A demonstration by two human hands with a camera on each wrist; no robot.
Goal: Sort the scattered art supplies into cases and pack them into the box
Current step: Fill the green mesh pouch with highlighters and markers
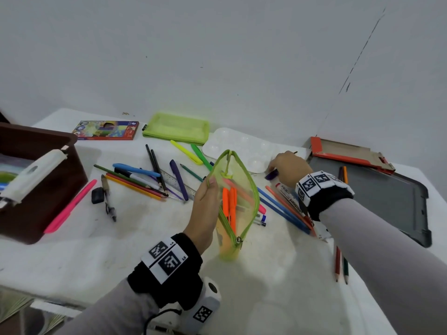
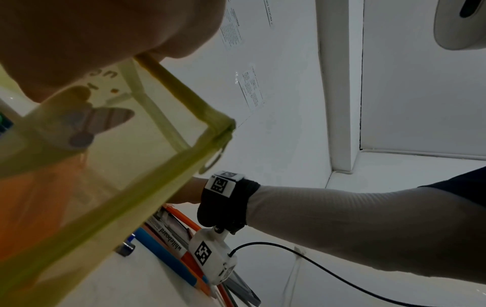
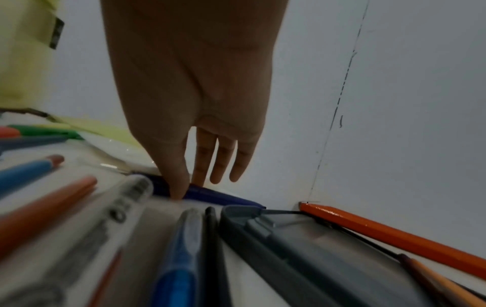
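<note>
My left hand [image 1: 214, 187] grips one rim of a green mesh zip pouch [image 1: 243, 180] and holds it upright and gaping above the table; the left wrist view shows the left hand [image 2: 79, 52] pinching the pouch [image 2: 110, 166] edge. Orange markers [image 1: 229, 204] stand inside the pouch. My right hand [image 1: 275, 169] reaches to the far right of it, beside the white palette [image 1: 242, 143]. In the right wrist view, the right hand [image 3: 186, 187] pinches a dark purple pen [image 3: 215, 196] lying on the table between thumb and index finger, the other fingers straight. The head view shows only one end of the purple pen [image 1: 271, 175].
A brown box [image 1: 48, 146] stands at the left, its grey lid [image 1: 387, 201] lies at the right beside a red carton [image 1: 350, 153]. A second green pouch [image 1: 176, 128] and a coloured-pencil box [image 1: 106, 130] lie at the back. Several pens and pencils [image 1: 145, 182], a whiteboard marker [image 1: 289, 199], a pink highlighter [image 1: 70, 206] and an eraser [image 1: 97, 195] are scattered about.
</note>
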